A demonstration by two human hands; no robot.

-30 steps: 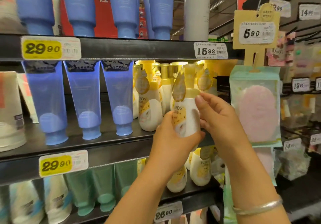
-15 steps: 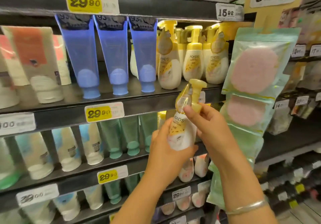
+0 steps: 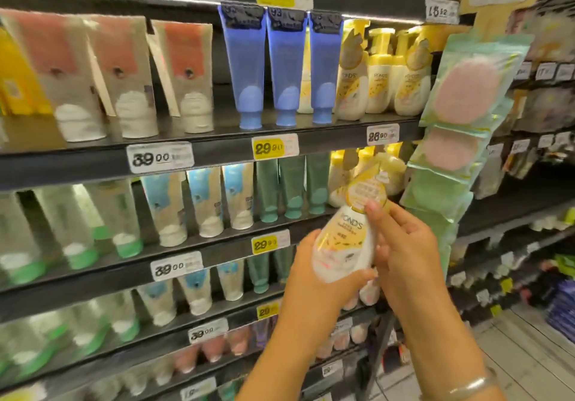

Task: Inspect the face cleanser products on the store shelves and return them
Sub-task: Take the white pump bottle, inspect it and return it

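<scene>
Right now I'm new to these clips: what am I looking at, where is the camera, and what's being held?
No machine here: a person's two bare hands. The single camera sits on the person's head, looking forward and down at store shelves of face cleansers. Blue tubes and yellow pump bottles stand on an upper shelf, with price tags along the edges. Both hands hold one white-and-yellow bottle: the left hand cups its base, the right hand has fingers on its front. A bracelet circles the right wrist.
</scene>
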